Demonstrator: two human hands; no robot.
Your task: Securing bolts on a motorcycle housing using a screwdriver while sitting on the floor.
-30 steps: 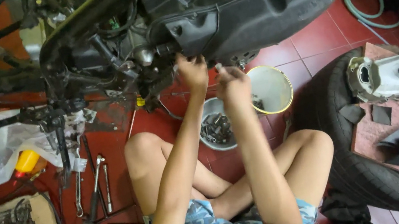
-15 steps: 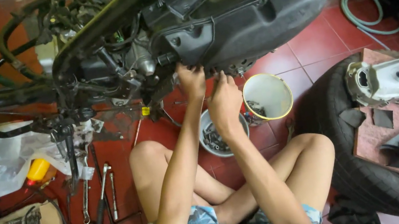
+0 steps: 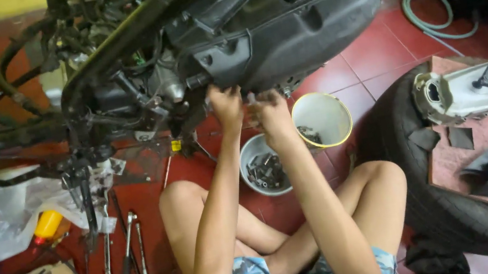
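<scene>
both mitts are up under the black engine cover point(image 3: 297, 20): left hand point(image 3: 226, 102) curled at its lower edge, right hand point(image 3: 271, 112) pinching something tiny, can't tell what. i'd keep wrists steady above the bolt bowl point(image 3: 265, 167).

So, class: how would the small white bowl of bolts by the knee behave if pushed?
The white bowl probably feels heavy for its size, being packed with metal bolts. It sits flat on the tiled floor, so it should slide, not tip. The loose bolts would likely rattle.
</scene>
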